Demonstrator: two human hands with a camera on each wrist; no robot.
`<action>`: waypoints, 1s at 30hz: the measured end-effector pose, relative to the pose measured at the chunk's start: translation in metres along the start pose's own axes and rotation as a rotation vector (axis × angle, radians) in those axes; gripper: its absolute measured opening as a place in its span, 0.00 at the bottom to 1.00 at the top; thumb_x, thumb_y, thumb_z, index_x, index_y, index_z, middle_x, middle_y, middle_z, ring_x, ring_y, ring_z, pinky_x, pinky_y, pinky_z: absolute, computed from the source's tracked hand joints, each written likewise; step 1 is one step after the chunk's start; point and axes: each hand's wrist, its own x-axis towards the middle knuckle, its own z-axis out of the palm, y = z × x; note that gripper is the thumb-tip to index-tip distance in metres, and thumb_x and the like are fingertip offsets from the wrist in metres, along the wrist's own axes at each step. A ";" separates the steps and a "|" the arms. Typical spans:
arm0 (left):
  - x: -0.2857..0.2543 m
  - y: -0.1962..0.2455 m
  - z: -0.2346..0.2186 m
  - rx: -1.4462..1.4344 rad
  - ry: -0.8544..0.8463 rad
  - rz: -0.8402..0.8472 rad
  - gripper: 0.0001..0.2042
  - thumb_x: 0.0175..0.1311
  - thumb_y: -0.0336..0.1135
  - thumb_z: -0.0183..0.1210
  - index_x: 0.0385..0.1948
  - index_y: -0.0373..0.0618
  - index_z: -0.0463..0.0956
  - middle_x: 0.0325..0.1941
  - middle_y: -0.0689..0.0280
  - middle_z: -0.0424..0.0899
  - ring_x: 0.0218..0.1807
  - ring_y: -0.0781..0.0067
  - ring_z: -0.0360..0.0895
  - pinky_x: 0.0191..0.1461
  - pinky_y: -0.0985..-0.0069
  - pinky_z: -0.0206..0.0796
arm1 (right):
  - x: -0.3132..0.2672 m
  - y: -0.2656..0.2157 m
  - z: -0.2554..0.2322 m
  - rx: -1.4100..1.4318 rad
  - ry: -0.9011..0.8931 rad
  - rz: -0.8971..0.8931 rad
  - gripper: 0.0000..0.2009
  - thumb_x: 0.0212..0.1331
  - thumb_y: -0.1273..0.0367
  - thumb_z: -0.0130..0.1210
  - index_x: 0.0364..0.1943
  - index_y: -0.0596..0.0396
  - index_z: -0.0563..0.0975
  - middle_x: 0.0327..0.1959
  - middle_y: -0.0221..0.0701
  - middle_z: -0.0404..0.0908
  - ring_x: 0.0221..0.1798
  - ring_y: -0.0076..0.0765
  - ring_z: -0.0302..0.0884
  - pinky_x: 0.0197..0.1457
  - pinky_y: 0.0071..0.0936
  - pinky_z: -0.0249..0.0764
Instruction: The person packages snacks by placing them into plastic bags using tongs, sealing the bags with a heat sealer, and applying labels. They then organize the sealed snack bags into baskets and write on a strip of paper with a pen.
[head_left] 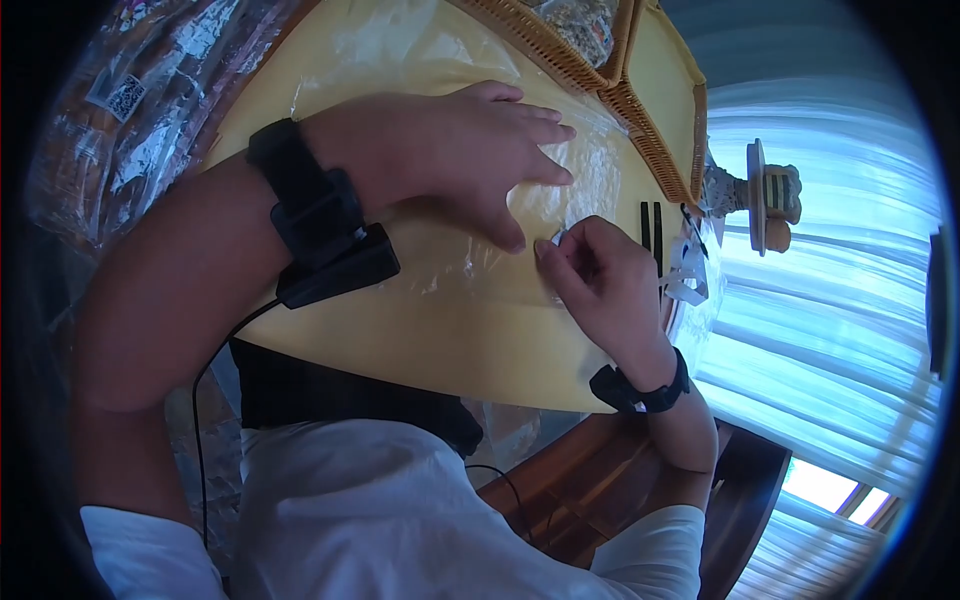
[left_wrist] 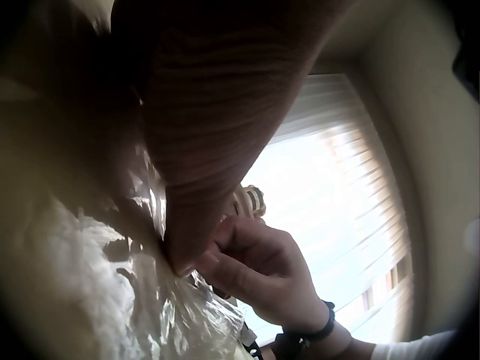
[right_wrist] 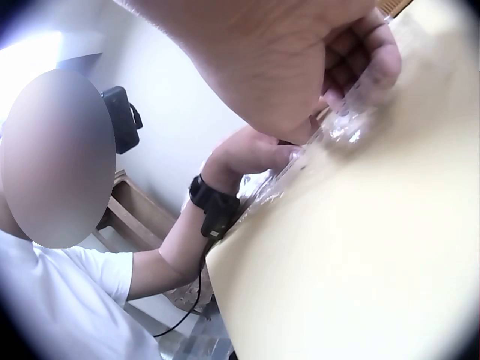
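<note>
A thin, crinkled clear plastic film (head_left: pixel 590 165) lies over the yellow tabletop (head_left: pixel 450 330). My left hand (head_left: pixel 470 150) spreads over it with the palm down and the fingers apart. Close to the left thumb, my right hand (head_left: pixel 610 280) has its fingers curled and pinches the film between thumb and forefinger. In the right wrist view, the plastic (right_wrist: pixel 349 131) gathers at the right fingertips and runs toward the left hand (right_wrist: pixel 262 154). The left wrist view has the right hand (left_wrist: pixel 262 266) just beyond the left thumb, with shiny film (left_wrist: pixel 187 322) below.
Wicker-edged trays (head_left: pixel 650 140) stand at the far side, one with a bagged item (head_left: pixel 580 30) inside. Two dark sticks (head_left: pixel 652 235) lie right of the right hand. Large plastic packaging (head_left: pixel 130 130) fills the left, and a wooden chair (head_left: pixel 570 480) stands lower right.
</note>
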 end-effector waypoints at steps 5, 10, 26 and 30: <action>-0.001 -0.001 0.001 -0.025 -0.002 -0.013 0.40 0.58 0.58 0.72 0.75 0.56 0.75 0.86 0.50 0.61 0.89 0.55 0.51 0.90 0.52 0.38 | -0.001 -0.001 0.005 -0.106 0.037 0.021 0.11 0.65 0.64 0.66 0.32 0.56 0.78 0.26 0.36 0.81 0.25 0.44 0.83 0.31 0.38 0.77; 0.000 -0.003 0.000 -0.028 -0.011 0.012 0.41 0.58 0.58 0.72 0.75 0.55 0.75 0.86 0.50 0.61 0.89 0.54 0.50 0.89 0.51 0.38 | 0.000 -0.007 0.005 -0.127 0.066 0.002 0.09 0.63 0.67 0.66 0.32 0.56 0.78 0.28 0.37 0.83 0.27 0.47 0.85 0.33 0.41 0.79; 0.001 -0.002 -0.003 -0.059 -0.050 -0.008 0.42 0.56 0.57 0.73 0.76 0.53 0.74 0.87 0.50 0.59 0.90 0.56 0.49 0.90 0.52 0.36 | 0.009 0.016 -0.020 0.155 -0.113 0.164 0.06 0.61 0.72 0.67 0.33 0.60 0.82 0.25 0.31 0.84 0.28 0.25 0.81 0.37 0.26 0.78; 0.001 -0.001 -0.004 -0.060 -0.066 0.004 0.42 0.57 0.57 0.73 0.76 0.52 0.74 0.87 0.50 0.59 0.90 0.56 0.49 0.90 0.52 0.36 | 0.008 0.019 -0.025 0.149 -0.140 0.161 0.05 0.61 0.73 0.67 0.33 0.60 0.82 0.26 0.31 0.84 0.28 0.24 0.81 0.37 0.26 0.78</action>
